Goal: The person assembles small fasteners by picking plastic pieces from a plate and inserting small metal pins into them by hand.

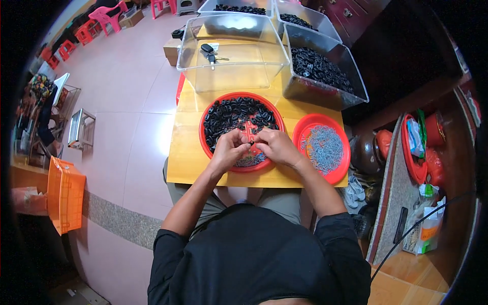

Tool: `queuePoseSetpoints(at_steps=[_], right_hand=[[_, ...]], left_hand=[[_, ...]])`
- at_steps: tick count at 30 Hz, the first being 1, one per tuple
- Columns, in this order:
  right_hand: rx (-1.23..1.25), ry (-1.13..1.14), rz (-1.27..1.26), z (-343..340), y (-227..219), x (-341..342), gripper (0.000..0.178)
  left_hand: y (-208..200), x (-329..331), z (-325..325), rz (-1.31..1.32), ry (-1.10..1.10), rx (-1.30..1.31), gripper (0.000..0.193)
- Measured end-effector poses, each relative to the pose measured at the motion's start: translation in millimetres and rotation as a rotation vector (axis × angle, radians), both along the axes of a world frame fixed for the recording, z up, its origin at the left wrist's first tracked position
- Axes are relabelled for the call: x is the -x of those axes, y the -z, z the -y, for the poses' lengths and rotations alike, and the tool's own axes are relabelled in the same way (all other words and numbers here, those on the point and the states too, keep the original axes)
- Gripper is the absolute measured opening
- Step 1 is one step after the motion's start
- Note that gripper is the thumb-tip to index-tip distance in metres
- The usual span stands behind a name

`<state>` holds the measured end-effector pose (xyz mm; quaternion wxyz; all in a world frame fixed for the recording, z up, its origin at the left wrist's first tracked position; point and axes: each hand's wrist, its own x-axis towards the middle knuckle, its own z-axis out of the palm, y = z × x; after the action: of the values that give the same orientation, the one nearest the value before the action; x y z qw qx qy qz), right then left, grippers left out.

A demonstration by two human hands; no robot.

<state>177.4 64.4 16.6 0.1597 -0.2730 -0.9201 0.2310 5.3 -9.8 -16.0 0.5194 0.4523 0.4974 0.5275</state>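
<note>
I see my left hand (227, 150) and my right hand (275, 146) close together, fingertips almost touching, just above the near edge of a big red tray (208, 109). Between the fingertips sits a small black piece (251, 143). Both hands pinch it with a narrow grip, though it is too tiny for me to tell its shape. The big red tray is full of small black rings (236, 114), heaped mostly on the far side. It sits in the middle of a yellow wooden table (185, 147). Just to the right of it is a smaller red tray (335, 173) filled with little silver metal bits (323, 147). On the far side of the table stands a clear plastic box (203, 76) with a car key (208, 51) lying in it. To the right of that box is another clear box (351, 94) holding many more black rings. Two more clear boxes with dark pieces stand farther back. On the floor at the far left, an orange crate (63, 195) stands near the wall, and pink plastic chairs (109, 15) stand far away at the top left.
</note>
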Motion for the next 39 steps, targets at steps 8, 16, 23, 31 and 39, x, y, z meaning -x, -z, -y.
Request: queuePoseSetpoints(at_steps=[8,16,23,31,39], right_hand=[[0.734,0.172,-0.498,17,6,-1,0.006],[0.952,0.381,-0.785,21,9,-17,0.005],[0.874,0.494,-0.794,20,12,-44,0.007],[0.845,0.524,-0.828,28,8,-51,0.007],[0.858,0.513,-0.811,33,5,-48,0.006]], left_hand=[[-14,-10,-4,0.323,0.043,0.149,0.010],[5,-24,-16,-0.158,0.091,-0.021,0.010],[-1,-43,-25,-0.913,0.088,-0.281,0.007],[2,-48,-31,-1.056,0.126,-0.268,0.010],[6,-52,-24,-1.165,0.040,-0.394,0.011]])
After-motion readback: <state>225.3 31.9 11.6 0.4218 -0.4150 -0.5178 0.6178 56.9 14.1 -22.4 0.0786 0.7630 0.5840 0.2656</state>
